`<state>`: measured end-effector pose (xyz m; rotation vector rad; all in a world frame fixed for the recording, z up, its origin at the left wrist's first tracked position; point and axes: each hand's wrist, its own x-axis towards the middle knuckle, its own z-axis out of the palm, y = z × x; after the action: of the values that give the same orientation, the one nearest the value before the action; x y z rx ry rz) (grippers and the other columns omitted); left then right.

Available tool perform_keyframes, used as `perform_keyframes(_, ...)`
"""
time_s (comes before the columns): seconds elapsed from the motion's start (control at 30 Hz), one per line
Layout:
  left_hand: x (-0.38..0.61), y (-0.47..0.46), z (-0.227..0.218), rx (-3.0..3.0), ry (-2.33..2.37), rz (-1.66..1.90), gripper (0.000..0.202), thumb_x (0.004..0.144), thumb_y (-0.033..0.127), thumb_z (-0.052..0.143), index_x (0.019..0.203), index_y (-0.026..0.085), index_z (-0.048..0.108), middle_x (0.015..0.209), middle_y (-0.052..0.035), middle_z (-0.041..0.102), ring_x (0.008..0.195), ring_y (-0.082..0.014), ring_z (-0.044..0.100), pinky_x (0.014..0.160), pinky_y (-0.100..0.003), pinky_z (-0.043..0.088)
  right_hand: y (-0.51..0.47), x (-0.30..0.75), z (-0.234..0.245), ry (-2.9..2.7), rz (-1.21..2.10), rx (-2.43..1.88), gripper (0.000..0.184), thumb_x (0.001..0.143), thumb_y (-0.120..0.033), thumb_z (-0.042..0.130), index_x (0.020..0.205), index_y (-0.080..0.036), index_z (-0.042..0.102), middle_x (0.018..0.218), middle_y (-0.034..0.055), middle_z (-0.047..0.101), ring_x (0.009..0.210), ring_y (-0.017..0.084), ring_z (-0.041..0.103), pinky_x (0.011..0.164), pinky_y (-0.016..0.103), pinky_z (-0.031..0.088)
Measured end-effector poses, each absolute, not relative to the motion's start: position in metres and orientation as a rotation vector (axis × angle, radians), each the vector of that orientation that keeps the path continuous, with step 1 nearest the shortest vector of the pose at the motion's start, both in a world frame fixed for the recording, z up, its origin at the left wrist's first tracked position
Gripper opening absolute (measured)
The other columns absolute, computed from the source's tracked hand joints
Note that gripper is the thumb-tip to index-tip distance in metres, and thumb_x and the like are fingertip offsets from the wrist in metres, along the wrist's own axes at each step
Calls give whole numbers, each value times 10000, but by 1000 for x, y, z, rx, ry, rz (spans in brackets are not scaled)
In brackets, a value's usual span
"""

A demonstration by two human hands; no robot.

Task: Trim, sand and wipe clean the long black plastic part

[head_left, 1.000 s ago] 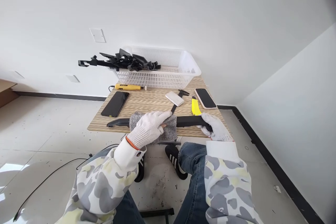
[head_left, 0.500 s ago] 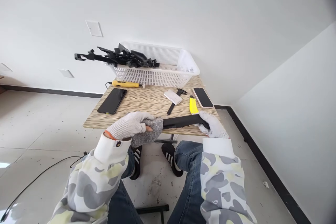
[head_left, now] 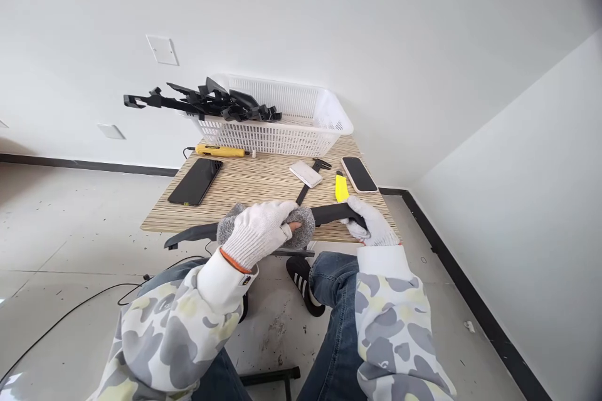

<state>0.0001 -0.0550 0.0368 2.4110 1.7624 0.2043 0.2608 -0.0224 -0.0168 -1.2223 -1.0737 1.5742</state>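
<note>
A long black plastic strip (head_left: 333,213) lies across the front of the table, its curved left end reaching past the table's edge. My left hand (head_left: 261,232), in a white fingerless glove, is closed over a grey cloth (head_left: 303,227) wrapped around the strip's middle. My right hand (head_left: 374,222), gloved too, grips the strip's right end. Just beyond that hand lies a yellow-handled cutter (head_left: 341,188). Behind the strip are a black caliper (head_left: 303,194) and a small white pad (head_left: 306,173) resting on it.
A white plastic basket (head_left: 282,138) stands at the back, with several black plastic parts (head_left: 221,103) heaped at its left and sticking out. A yellow rotary tool (head_left: 221,150) lies before it. Two phones, one black (head_left: 195,182) and one pale-edged (head_left: 360,174), lie on the wooden table (head_left: 254,182).
My left hand has slid the grey cloth to the right along the strip, toward my right hand. The strip's left end now shows. My right hand keeps its hold.
</note>
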Motion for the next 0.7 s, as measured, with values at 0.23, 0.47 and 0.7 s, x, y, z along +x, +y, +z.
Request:
perform_keyframes(0.23,12,-56,41,2443,1858,225,369,985,539,460,1082,274,699,986,-64,761,878,-280,718,649,-324,453,-22,251,-15,-1043,1576,-1194,469,744,-637,705,709,-184,585,551,-1,622,289,17,178,278,210,102)
perform_keyframes(0.47,48,-62,26,2422,1983,210,490,1051,467,255,1072,220,678,886,-106,715,785,-254,705,612,-310,440,-23,217,-14,-1052,1636,-1143,450,710,-582,760,640,-218,505,455,-56,499,314,34,217,285,200,128)
perform_keyframes(0.7,40,-74,47,2482,1951,847,550,991,527,458,1449,226,503,1451,-143,578,1238,-315,612,969,-412,545,-20,211,-15,-960,1729,-990,535,735,-662,739,627,-228,444,403,-97,372,311,31,175,312,193,113)
